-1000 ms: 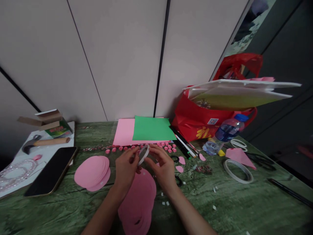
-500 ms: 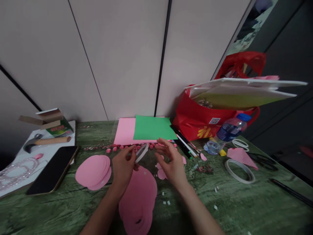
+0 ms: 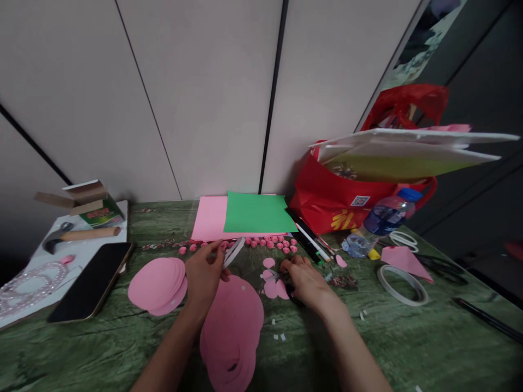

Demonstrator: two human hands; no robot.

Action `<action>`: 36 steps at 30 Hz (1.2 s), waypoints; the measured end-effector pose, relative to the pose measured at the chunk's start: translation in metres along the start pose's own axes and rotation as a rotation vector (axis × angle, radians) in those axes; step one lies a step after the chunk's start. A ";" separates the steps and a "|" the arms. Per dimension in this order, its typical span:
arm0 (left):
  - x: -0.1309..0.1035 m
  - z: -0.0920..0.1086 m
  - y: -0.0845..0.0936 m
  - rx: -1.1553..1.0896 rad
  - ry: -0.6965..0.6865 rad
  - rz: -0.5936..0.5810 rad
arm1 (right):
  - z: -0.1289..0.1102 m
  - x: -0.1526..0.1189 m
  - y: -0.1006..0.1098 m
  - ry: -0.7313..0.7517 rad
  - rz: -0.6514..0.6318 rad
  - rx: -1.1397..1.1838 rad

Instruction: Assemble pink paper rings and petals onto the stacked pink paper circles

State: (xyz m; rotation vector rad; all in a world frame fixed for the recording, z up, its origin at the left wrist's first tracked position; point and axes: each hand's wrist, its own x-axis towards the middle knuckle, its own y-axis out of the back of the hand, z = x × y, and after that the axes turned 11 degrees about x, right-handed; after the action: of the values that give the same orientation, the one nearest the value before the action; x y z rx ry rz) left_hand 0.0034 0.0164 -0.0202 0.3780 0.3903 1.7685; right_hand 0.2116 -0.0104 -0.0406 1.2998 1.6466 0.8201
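Observation:
My left hand [image 3: 204, 272] pinches a narrow white strip [image 3: 234, 252] above the top of a stack of pink paper shapes [image 3: 232, 332]. My right hand [image 3: 304, 277] is lowered to the table, its fingers curled round something dark, perhaps scissors, mostly hidden by the hand. Just left of those fingers lie small pink paper pieces [image 3: 270, 288]. Several pink rolled paper balls [image 3: 270, 244] sit in rows behind both hands. A second stack of pink round papers [image 3: 157, 284] lies to the left of my left hand.
Green sheet [image 3: 259, 213] and pink sheet [image 3: 209, 218] lie at the back. Red bag [image 3: 318, 190], bottle [image 3: 384, 218], tape roll [image 3: 402, 294] and black pen [image 3: 486, 321] are at right. Phone [image 3: 92, 283], hammer [image 3: 90, 233] and open box [image 3: 100, 209] stand or lie at left.
My right hand has moved down and right from its open pose beside the strip, and its fingers have closed on something dark. My left hand keeps the strip and has barely moved.

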 end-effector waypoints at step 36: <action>0.002 0.001 0.008 0.001 -0.048 0.210 | -0.030 -0.004 0.002 0.481 0.286 0.855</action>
State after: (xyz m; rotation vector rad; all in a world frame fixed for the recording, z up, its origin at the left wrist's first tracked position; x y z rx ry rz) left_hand -0.0032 0.0166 -0.0156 0.4755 0.3267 1.9598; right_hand 0.1855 -0.0132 -0.0258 2.0723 2.3711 0.6278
